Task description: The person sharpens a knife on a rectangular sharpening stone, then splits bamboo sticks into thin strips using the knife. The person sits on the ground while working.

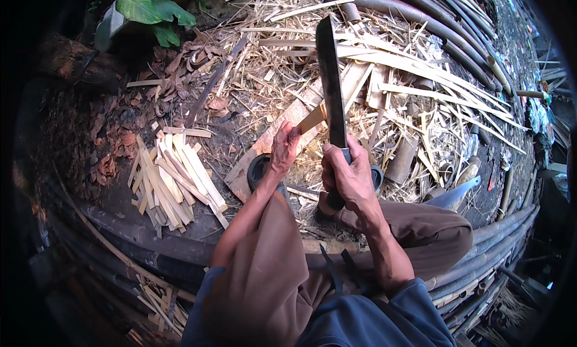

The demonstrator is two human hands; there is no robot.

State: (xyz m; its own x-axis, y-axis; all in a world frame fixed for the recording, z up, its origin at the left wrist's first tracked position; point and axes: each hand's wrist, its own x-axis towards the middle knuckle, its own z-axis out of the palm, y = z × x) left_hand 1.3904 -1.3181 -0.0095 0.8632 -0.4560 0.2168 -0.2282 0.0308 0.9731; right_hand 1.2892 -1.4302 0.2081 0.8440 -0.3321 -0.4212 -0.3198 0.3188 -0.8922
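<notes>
Head view, left to right: cut bamboo slats [171, 181] piled at centre left, apparently set aside. Left hand [283, 150] closed around a bamboo strip [311, 119] at centre, steadying it against the long dark blade [331, 82]. Right hand [348, 175] fully clenched on the handle, blade upright.

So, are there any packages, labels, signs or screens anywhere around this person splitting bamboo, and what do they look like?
None that can be made out: no label, sign or screen shows.
Only work things: a long dark knife in the right hand, a pale bamboo strip in the left hand, a pile of cut bamboo slats on the ground to the left.
</notes>
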